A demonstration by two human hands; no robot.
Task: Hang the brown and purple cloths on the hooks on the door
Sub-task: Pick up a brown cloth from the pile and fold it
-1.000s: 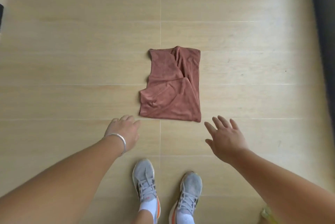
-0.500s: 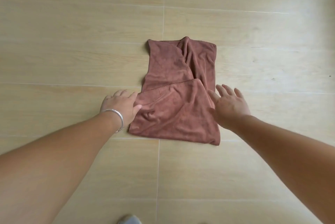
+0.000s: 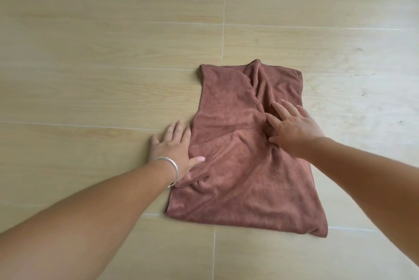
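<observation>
A brown cloth [image 3: 240,166] lies loosely folded on the wooden floor, right of centre. My left hand [image 3: 173,148], with a silver bracelet at the wrist, lies flat at the cloth's left edge, fingers straight on the floor and thumb resting on the fabric. My right hand [image 3: 292,128] is spread over the cloth's right side, fingers straight and touching the folds. Neither hand grips the cloth. No purple cloth, door or hooks are in view.
Light wood-look floor tiles [image 3: 102,53] with thin pale seams fill the whole view around the cloth.
The view has dropped closer to the floor and my feet have left the frame. Both hands have reached forward from short of the cloth onto its left and right sides.
</observation>
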